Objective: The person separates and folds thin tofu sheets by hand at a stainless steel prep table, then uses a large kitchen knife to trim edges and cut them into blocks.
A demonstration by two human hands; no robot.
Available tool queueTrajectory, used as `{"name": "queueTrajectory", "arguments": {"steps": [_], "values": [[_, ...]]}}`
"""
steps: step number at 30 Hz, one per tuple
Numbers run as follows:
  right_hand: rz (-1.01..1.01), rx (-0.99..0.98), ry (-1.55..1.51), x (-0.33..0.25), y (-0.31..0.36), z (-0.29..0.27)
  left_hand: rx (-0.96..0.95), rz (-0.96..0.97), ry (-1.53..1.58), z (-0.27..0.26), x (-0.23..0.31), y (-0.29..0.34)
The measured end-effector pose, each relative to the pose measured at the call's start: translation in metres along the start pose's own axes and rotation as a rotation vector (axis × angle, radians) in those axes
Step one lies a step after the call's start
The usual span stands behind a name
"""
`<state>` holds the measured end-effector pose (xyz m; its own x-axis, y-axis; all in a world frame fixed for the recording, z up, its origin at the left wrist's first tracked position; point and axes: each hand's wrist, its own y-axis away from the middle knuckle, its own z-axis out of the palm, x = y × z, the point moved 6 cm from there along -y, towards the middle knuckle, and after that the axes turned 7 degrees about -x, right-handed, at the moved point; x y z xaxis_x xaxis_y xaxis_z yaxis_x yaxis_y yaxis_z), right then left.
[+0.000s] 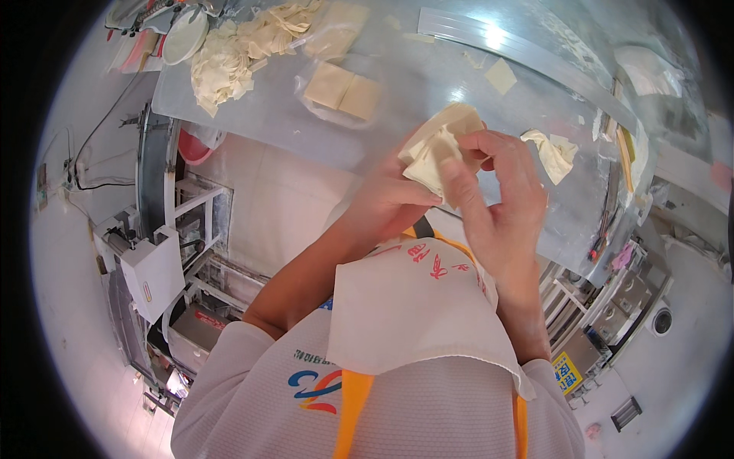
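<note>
Above the near edge of the metal table, my left hand point(382, 195) cradles a loose stack of thin, pale dough wrappers point(432, 164), its thumb lying along their lower side. My right hand point(505, 191) has its thumb and fingers bent on the right side of the same wrappers, pinching at their edge. Some sheets in the stack are folded or ruffled. How many there are cannot be made out, and my left fingers are mostly hidden beneath them. Ahead and left lie square stacked wrappers point(329, 86) on clear plastic. A crumpled dough piece point(552, 155) rests right of my right hand.
A heap of dough scraps point(222, 69) covers the table's far left, beside a white bowl point(185, 37). A long metal strip point(489, 30) lies across the back, with a single square wrapper point(501, 76) before it. White machinery point(153, 271) stands at lower left; a red basin point(195, 147) sits below the table.
</note>
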<state>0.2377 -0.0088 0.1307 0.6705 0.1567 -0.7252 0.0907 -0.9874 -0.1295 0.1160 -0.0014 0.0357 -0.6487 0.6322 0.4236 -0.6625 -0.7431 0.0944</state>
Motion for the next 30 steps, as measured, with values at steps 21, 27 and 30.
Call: {"name": "queueTrajectory", "arguments": {"steps": [21, 27, 30], "values": [[0.558, -0.282, -0.512, 0.083, 0.023, 0.045, 0.308, -0.279, -0.470, -0.030, -0.024, 0.012], [0.601, -0.304, -0.752, 0.112, 0.037, 0.063, 0.355, -0.285, -0.505, -0.027, -0.023, 0.015], [0.592, -0.405, -0.786, 0.106, 0.037, 0.072, 0.387, -0.318, -0.522, -0.027, -0.024, 0.019]]}}
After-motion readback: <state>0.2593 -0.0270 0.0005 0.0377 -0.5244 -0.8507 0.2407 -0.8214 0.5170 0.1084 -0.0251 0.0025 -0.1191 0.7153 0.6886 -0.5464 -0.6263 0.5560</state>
